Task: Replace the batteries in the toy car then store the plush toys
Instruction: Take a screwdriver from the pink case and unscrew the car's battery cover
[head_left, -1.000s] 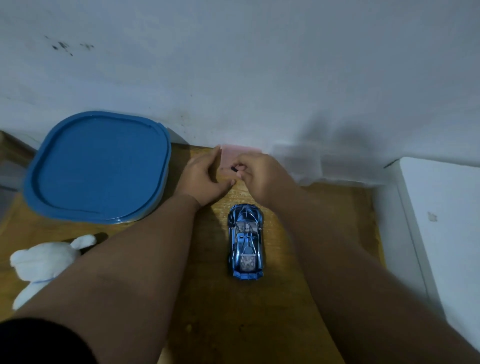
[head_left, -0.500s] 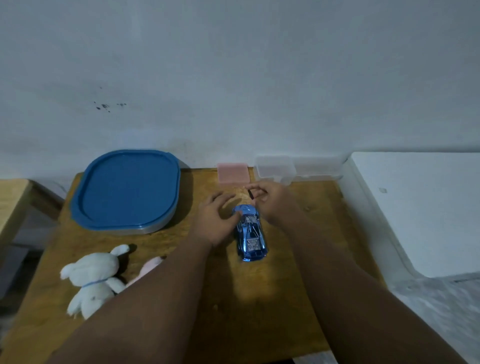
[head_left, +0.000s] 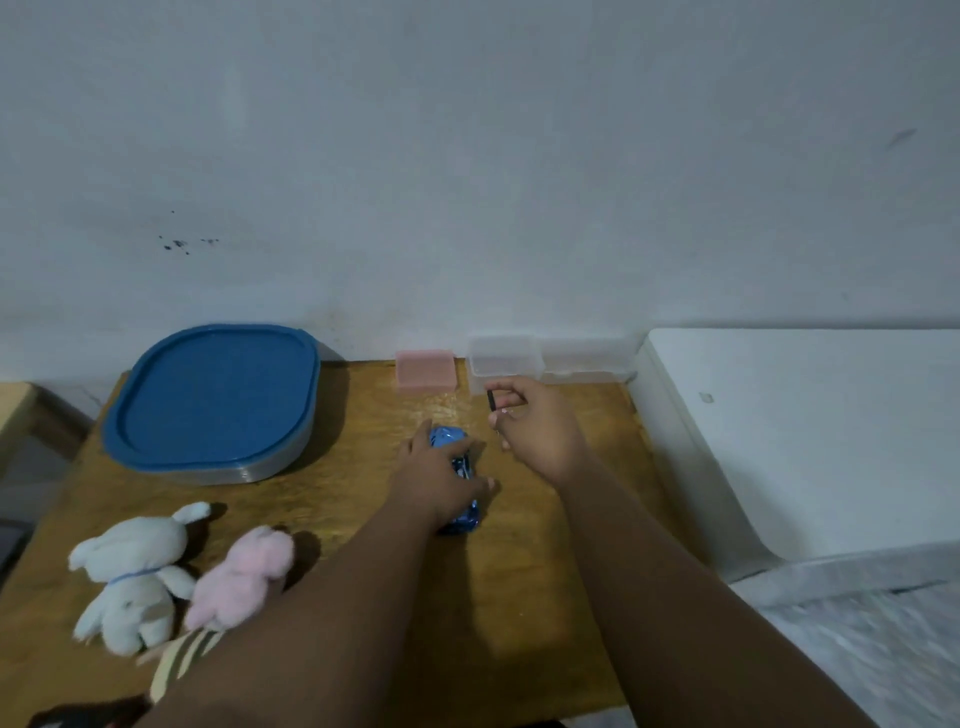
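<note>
A shiny blue toy car (head_left: 460, 486) lies in the middle of the wooden table (head_left: 524, 597). My left hand (head_left: 441, 480) rests over the car and grips it, hiding most of its body. To the right and a little farther back, my right hand (head_left: 535, 426) pinches a small thin dark tool (head_left: 491, 400), held upright above the table. A white plush toy (head_left: 132, 571), a pink plush toy (head_left: 244, 574) and a striped plush toy (head_left: 179, 660) lie at the table's near left, the last partly hidden by my left arm.
A grey container with a blue lid (head_left: 213, 400) stands at the back left. A pink box (head_left: 425, 370) and clear plastic boxes (head_left: 506, 357) line the wall behind the car. A white surface (head_left: 810, 441) adjoins the table on the right.
The view has pulled back and up. My left hand moved from beside the pink box onto the car. My right hand drew back to the right with the small tool.
</note>
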